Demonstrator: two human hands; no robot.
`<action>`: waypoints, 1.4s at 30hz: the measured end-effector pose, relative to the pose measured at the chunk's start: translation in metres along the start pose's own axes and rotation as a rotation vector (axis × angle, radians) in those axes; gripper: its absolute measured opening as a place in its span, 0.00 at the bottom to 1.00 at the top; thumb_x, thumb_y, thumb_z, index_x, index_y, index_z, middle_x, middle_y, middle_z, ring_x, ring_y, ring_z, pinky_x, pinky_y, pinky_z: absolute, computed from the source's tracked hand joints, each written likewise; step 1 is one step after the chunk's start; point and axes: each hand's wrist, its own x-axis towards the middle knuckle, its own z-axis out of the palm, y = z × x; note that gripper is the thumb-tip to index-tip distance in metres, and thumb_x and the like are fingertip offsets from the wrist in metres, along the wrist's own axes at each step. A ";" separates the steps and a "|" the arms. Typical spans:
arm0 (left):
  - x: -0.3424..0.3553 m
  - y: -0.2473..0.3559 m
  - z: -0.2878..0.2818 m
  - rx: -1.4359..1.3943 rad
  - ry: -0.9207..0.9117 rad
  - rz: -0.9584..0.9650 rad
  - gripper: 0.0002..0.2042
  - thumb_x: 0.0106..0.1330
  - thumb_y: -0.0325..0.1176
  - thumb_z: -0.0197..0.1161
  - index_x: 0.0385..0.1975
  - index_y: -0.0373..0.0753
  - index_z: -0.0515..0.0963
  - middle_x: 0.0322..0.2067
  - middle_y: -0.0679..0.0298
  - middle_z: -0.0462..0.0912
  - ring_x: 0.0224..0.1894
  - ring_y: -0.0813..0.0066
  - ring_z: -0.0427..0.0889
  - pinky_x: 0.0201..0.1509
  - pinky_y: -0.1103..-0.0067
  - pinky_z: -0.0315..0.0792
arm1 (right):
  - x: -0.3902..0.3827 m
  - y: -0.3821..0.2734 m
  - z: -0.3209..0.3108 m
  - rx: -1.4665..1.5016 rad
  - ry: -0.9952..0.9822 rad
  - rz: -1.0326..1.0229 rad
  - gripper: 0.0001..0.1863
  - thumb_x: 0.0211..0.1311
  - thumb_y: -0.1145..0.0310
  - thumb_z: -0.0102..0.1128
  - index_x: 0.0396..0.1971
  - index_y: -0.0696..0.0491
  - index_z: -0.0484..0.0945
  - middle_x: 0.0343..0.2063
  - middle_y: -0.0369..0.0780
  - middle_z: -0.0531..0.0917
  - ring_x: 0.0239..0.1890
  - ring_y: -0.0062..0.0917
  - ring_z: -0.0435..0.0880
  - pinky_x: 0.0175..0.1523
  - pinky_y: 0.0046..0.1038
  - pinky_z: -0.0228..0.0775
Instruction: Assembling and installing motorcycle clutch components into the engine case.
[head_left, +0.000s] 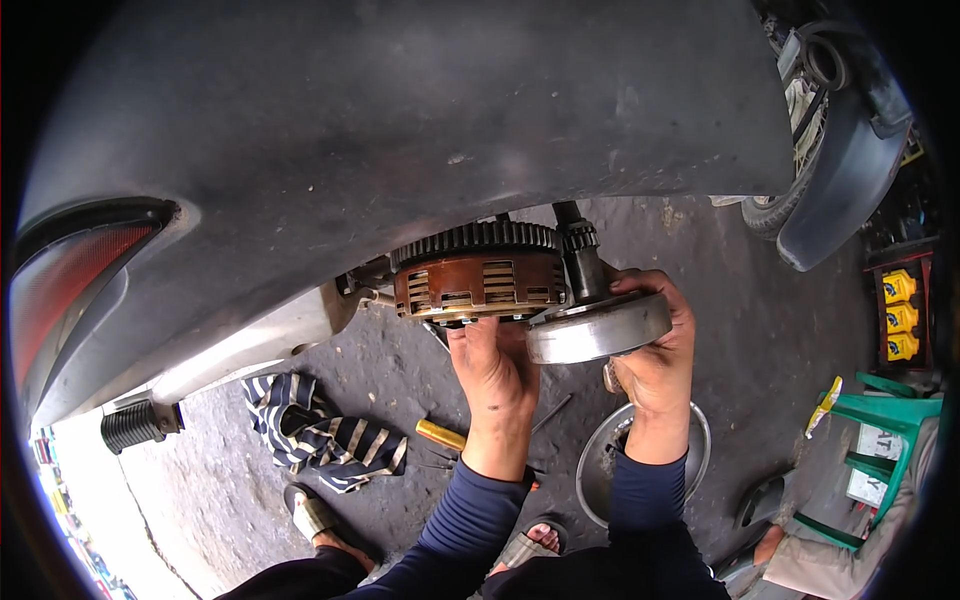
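Note:
A motorcycle clutch basket (pixel 480 288), reddish-brown with slots and a toothed gear ring, sits on the engine side under a dark body panel. My left hand (pixel 497 385) has its fingers bent against the lower outer face of the basket; some fingertips are hidden there. Beside it, a round silver clutch drum (pixel 600 332) is on a shaft (pixel 584 268) with a small gear. Wrapped round the drum's right rim and underside is my right hand (pixel 662 365), closed on it. The drum and the basket stand side by side, nearly touching.
Below lie a striped cloth (pixel 325 430), a yellow-handled tool (pixel 441 434) and a round metal pan (pixel 703 450). A green plastic stool (pixel 900 405) and another person's leg (pixel 830 565) are at the right. The vehicle's dark panel (pixel 420 120) overhangs the work; a footpeg (pixel 135 428) sticks out left.

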 end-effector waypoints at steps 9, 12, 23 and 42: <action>0.005 0.004 0.005 -0.131 0.012 -0.003 0.17 0.64 0.29 0.68 0.52 0.40 0.75 0.47 0.65 0.82 0.48 0.71 0.82 0.54 0.72 0.77 | -0.002 -0.001 -0.002 -0.184 0.013 -0.090 0.22 0.41 0.87 0.66 0.41 0.58 0.77 0.46 0.43 0.82 0.49 0.24 0.81 0.54 0.25 0.71; 0.007 0.005 0.009 -0.112 0.017 0.007 0.18 0.63 0.30 0.70 0.52 0.40 0.75 0.46 0.65 0.83 0.47 0.72 0.82 0.53 0.73 0.77 | -0.001 -0.002 0.001 -0.167 0.017 -0.060 0.22 0.40 0.86 0.66 0.40 0.58 0.77 0.45 0.42 0.82 0.48 0.24 0.81 0.53 0.25 0.70; -0.008 0.001 -0.001 -0.034 0.027 0.054 0.30 0.61 0.39 0.72 0.62 0.41 0.67 0.55 0.61 0.77 0.56 0.67 0.78 0.62 0.68 0.75 | -0.008 -0.003 0.001 -0.143 0.070 0.018 0.19 0.40 0.80 0.68 0.37 0.58 0.75 0.41 0.42 0.81 0.43 0.22 0.79 0.47 0.23 0.70; -0.021 0.030 0.037 -0.015 -0.182 0.183 0.26 0.72 0.55 0.52 0.68 0.59 0.62 0.62 0.54 0.70 0.59 0.56 0.73 0.61 0.62 0.73 | -0.011 0.004 -0.007 0.054 0.004 -0.082 0.21 0.36 0.80 0.67 0.36 0.59 0.74 0.35 0.41 0.77 0.39 0.26 0.77 0.44 0.25 0.68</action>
